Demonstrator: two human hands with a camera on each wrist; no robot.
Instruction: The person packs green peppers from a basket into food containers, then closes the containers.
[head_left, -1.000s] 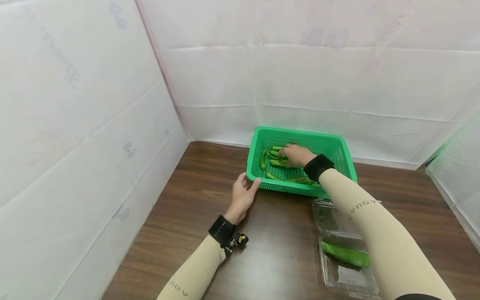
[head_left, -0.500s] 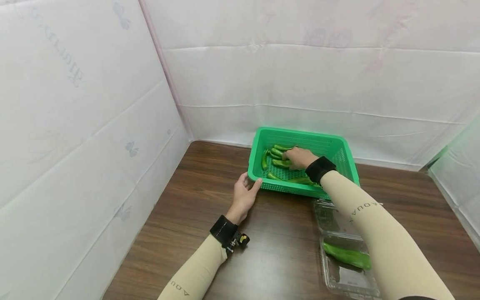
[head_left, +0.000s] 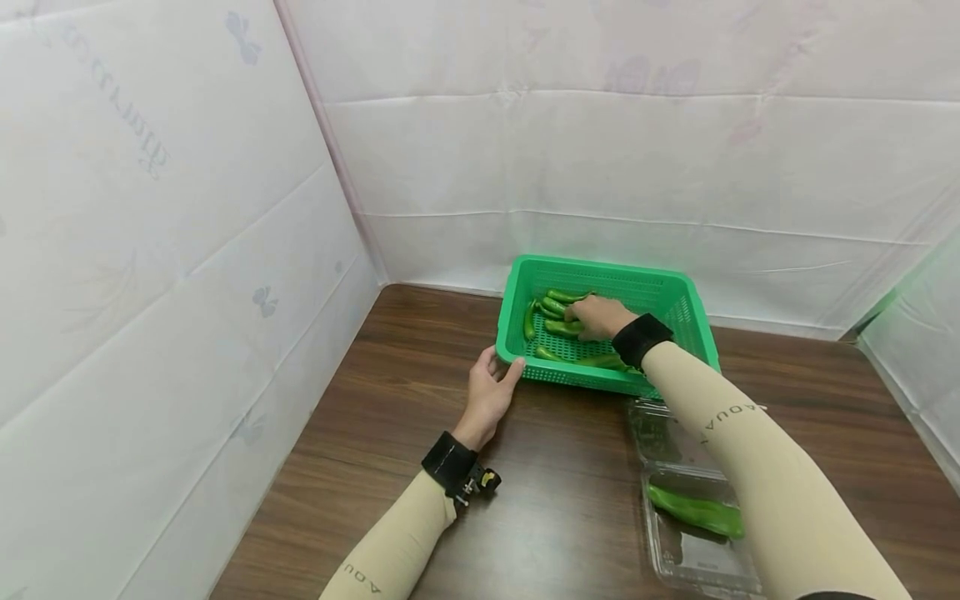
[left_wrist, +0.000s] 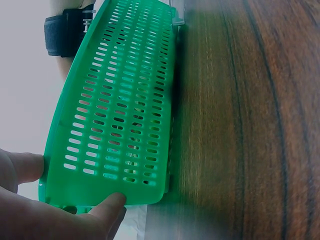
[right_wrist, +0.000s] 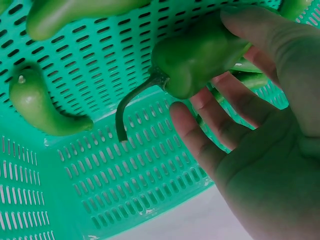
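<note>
A green slotted plastic basket [head_left: 600,268] stands at the back of the brown table and holds several green peppers [head_left: 558,327]. My left hand [head_left: 489,392] grips its near left corner, thumb and fingers on either side of the rim [left_wrist: 75,187]. My right hand [head_left: 596,317] reaches inside the basket. In the right wrist view this hand [right_wrist: 210,67] holds one stemmed green pepper [right_wrist: 192,52] between the thumb above and curled fingers below. Another pepper [right_wrist: 35,105] lies on the basket floor close by.
An open clear plastic clamshell box [head_left: 690,558] lies at the near right under my right forearm, with one green pepper [head_left: 693,510] in it. White padded walls close the table on the left, back and right. Bare wood [head_left: 420,350] shows left of the basket.
My right hand has drawn slightly back over the peppers and its fingers have curled round one. The left hand and the basket have stayed in place.
</note>
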